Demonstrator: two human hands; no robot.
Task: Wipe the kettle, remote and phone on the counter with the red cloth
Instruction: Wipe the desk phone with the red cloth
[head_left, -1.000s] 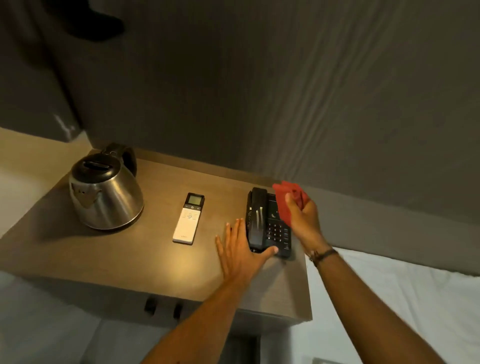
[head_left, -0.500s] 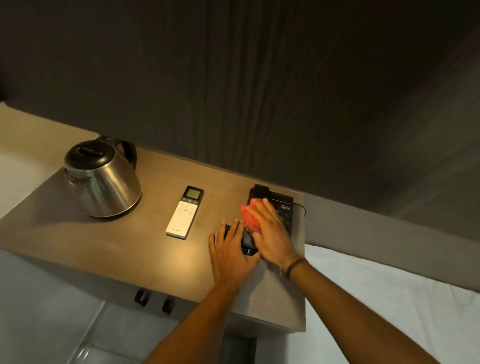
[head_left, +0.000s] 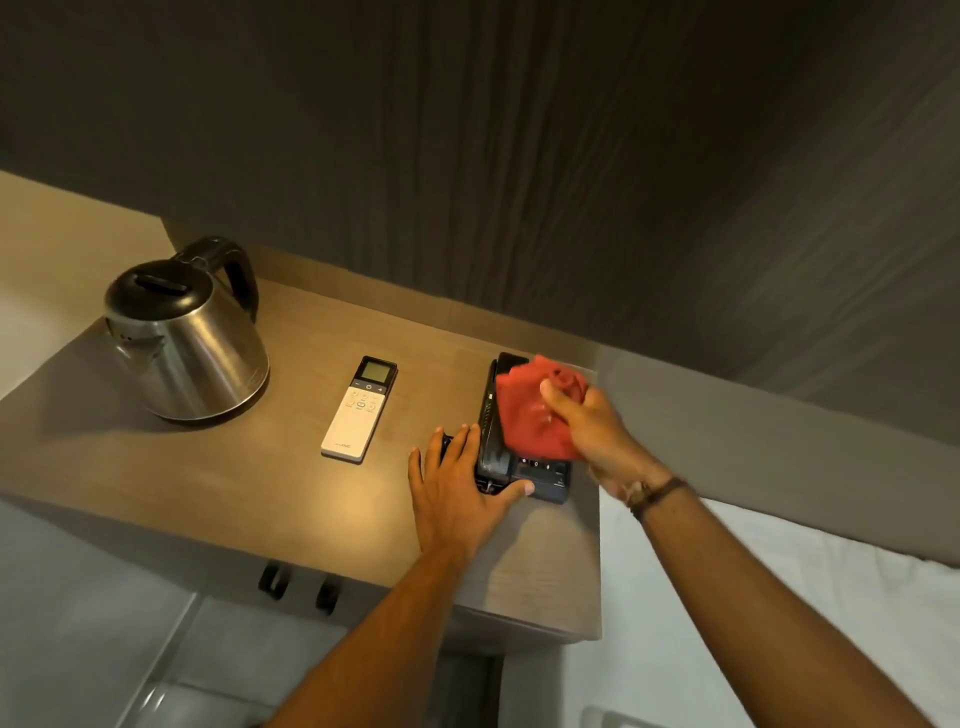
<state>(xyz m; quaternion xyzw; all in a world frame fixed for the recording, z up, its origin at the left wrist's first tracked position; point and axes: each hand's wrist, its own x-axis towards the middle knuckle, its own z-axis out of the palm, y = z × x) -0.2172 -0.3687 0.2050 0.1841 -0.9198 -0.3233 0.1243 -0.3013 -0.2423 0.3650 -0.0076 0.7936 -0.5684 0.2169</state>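
Note:
A black desk phone (head_left: 496, 441) lies at the right end of the wooden counter (head_left: 208, 478). My right hand (head_left: 597, 436) is shut on a bunched red cloth (head_left: 530, 410) and presses it on the phone's keypad, hiding most of it. My left hand (head_left: 457, 493) lies flat with fingers spread against the phone's left and front edge, thumb on its front corner. A white remote (head_left: 358, 410) with a small screen lies in the middle of the counter. At the far left stands a steel kettle (head_left: 187, 343) with a black lid and handle.
A dark textured wall (head_left: 519, 156) rises right behind the counter. White bedding (head_left: 727, 597) lies to the right, below the counter's right edge. Two dark handles (head_left: 298, 587) sit on the front under the counter top.
My right hand has swept the red cloth from the handset's near part back and right over the keypad. My left hand stays braced at the phone's left edge.

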